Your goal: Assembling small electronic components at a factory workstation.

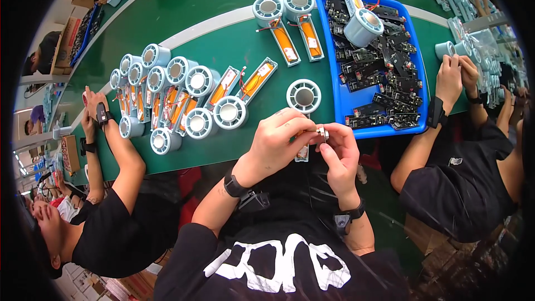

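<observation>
My left hand and my right hand meet over the table's near edge, fingertips closed together in a pinch. Between them is a small whitish, metallic-looking part, mostly covered by the fingers, so its exact kind is unclear. Just beyond lies a light-blue handheld fan body with a round slotted head. Its handle runs under my hands, and the handle's end shows below them.
A blue tray of black circuit boards stands right of my hands, a fan body on top. Several fan bodies with orange-and-white batteries lie left. Two more lie farther back. Co-workers sit on both sides of the green table.
</observation>
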Available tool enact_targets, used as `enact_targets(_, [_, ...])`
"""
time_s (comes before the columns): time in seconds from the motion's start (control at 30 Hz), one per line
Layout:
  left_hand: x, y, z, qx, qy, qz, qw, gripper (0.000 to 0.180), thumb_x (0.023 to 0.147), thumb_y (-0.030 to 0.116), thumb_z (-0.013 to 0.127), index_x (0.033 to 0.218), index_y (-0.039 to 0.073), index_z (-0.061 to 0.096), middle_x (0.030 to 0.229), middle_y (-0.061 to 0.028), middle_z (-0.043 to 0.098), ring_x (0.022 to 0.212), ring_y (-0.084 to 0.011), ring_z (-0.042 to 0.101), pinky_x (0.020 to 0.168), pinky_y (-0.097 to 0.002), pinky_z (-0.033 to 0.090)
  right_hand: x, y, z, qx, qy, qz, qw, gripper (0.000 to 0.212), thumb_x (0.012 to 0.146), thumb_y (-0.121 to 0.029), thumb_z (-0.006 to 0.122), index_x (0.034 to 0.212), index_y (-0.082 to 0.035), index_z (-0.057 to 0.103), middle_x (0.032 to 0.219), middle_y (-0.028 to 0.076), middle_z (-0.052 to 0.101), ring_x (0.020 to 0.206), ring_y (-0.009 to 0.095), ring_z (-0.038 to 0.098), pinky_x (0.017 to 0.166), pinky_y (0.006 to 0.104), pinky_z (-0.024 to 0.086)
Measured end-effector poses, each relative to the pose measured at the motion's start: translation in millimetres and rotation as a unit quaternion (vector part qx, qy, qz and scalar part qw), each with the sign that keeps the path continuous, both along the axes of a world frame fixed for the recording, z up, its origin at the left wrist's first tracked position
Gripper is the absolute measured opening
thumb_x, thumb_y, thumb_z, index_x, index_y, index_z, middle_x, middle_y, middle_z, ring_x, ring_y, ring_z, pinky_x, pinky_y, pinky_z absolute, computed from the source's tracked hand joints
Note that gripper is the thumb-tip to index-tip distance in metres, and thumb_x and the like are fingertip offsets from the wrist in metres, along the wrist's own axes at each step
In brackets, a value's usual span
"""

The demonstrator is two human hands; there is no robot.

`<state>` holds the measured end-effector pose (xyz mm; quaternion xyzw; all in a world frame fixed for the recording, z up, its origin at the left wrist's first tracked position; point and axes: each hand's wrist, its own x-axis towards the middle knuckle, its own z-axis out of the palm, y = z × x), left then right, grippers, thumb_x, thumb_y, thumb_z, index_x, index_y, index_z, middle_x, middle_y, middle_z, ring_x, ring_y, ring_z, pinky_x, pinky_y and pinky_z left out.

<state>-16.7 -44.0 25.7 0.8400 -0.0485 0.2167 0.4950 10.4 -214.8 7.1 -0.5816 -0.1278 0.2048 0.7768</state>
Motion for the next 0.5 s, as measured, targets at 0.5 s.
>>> enact_targets(0.5, [-2, 16, 7, 0.091, -0.042, -0.071, 0.992, 0.019, 0.077, 0.005, 0.079, 0.094, 0.005, 0.071, 0.087, -0.0072, 0.067, 0.076, -0.0261, 0.067, 0.063, -0.0362, 0.055, 8, 13, 8, 0.028, 0.108, -0.036, 0.993, 0.033, 0.093, 0.004, 0.066, 0.120, -0.007, 0.051, 0.093, 0.002, 0.063, 0.066, 0.004, 0.052, 0.054, 0.0183, 0.039])
